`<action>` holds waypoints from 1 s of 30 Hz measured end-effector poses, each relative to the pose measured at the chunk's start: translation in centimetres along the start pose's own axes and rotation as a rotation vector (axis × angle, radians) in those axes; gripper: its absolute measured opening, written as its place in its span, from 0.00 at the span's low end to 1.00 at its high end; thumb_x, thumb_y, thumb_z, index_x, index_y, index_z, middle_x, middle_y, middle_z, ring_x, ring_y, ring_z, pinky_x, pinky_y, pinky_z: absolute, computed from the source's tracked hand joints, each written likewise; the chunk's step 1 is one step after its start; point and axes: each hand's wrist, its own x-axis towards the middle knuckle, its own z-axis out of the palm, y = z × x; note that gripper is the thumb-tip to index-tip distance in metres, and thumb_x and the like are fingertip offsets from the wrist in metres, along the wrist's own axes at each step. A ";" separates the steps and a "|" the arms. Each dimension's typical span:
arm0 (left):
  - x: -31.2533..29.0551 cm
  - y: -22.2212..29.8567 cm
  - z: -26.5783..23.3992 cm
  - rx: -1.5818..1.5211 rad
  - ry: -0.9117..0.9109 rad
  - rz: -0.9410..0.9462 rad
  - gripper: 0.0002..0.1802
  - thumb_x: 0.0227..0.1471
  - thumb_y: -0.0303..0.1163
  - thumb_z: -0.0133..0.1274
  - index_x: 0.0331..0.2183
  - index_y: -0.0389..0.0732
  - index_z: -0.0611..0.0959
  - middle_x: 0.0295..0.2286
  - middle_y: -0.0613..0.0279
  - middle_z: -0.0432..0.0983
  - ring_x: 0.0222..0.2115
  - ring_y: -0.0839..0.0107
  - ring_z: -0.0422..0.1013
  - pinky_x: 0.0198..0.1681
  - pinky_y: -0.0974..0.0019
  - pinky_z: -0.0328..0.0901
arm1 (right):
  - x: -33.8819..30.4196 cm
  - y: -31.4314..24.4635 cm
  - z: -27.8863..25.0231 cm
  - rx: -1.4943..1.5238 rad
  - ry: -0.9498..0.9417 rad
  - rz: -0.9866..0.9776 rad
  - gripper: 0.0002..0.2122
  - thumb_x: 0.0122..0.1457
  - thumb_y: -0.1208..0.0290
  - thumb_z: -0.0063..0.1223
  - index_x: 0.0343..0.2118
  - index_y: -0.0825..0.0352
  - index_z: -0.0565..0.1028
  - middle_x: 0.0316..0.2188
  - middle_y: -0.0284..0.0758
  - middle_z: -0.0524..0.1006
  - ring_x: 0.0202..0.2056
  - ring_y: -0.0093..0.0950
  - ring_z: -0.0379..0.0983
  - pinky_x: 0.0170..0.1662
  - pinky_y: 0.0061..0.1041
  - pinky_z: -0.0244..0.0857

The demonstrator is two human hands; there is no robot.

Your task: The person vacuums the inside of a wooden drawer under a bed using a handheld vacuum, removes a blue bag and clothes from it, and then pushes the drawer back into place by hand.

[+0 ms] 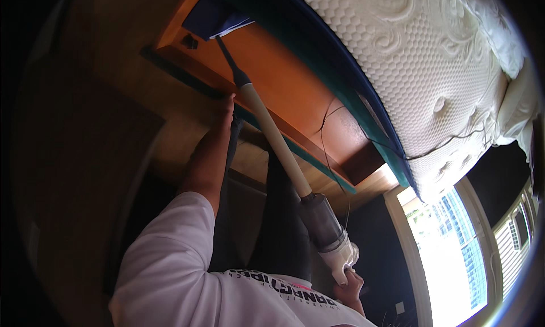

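My right hand [349, 289] is wrapped round the white handle of a stick vacuum cleaner [278, 139]. Its smoky dust cup sits near that hand, and a long beige tube runs up to a narrow dark crevice nozzle [230, 63]. The nozzle tip reaches into a pulled-out wooden drawer [289, 88], close to a folded dark blue cloth item [213, 17] with a pale edge. My left hand [229, 104] grips the drawer's teal outer edge, its fingers mostly hidden. A small black object [189, 41] lies in the drawer's far left corner.
A bed with a white quilted mattress [392, 48] stands over the drawer on the right. A thin dark cord [437, 151] crosses the mattress side and hangs down over the drawer. Bright glass [448, 242] lies at lower right. Beneath is a wooden floor [170, 134].
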 end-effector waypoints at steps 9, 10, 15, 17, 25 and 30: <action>-3.5 5.6 0.4 0.071 0.098 0.157 0.45 0.40 0.48 0.60 0.53 0.30 0.62 0.43 0.46 0.70 0.31 0.58 0.74 0.29 0.65 0.69 | -0.9 -0.8 -0.3 0.070 -0.004 -0.096 0.08 0.28 0.77 0.55 0.17 0.67 0.71 0.13 0.37 0.69 0.16 0.36 0.69 0.21 0.30 0.63; -3.5 5.5 0.0 0.112 0.148 0.185 0.46 0.39 0.49 0.61 0.52 0.29 0.63 0.41 0.45 0.71 0.30 0.58 0.74 0.29 0.65 0.69 | -1.7 -0.7 -0.7 0.063 -0.018 -0.092 0.08 0.28 0.76 0.55 0.17 0.67 0.71 0.13 0.37 0.69 0.16 0.36 0.69 0.21 0.31 0.63; -6.4 7.9 -1.2 0.080 0.017 0.036 0.34 0.40 0.41 0.62 0.43 0.25 0.72 0.38 0.47 0.73 0.29 0.57 0.74 0.31 0.62 0.70 | -7.2 -0.7 -2.9 0.004 -0.018 0.094 0.08 0.29 0.76 0.54 0.18 0.66 0.72 0.13 0.38 0.69 0.17 0.38 0.70 0.23 0.32 0.64; -6.4 8.4 -1.1 0.073 0.030 -0.076 0.34 0.39 0.41 0.64 0.41 0.24 0.73 0.38 0.47 0.73 0.32 0.57 0.73 0.31 0.61 0.72 | -11.4 0.5 -3.0 -0.014 -0.029 0.209 0.09 0.30 0.76 0.53 0.20 0.66 0.73 0.14 0.39 0.70 0.19 0.39 0.71 0.24 0.33 0.65; -5.1 7.0 -0.5 0.006 0.010 -0.014 0.38 0.40 0.45 0.63 0.46 0.25 0.71 0.46 0.44 0.66 0.43 0.54 0.68 0.36 0.56 0.73 | -22.2 1.7 0.9 0.138 0.214 0.906 0.11 0.35 0.77 0.47 0.26 0.73 0.73 0.16 0.44 0.72 0.21 0.40 0.74 0.26 0.30 0.64; -4.2 6.4 -0.6 -0.012 -0.025 -0.011 0.36 0.39 0.43 0.64 0.44 0.26 0.72 0.46 0.47 0.67 0.41 0.57 0.69 0.34 0.59 0.73 | -30.4 3.3 4.0 -0.040 0.257 1.126 0.11 0.36 0.77 0.45 0.26 0.74 0.73 0.17 0.45 0.72 0.21 0.37 0.72 0.29 0.33 0.64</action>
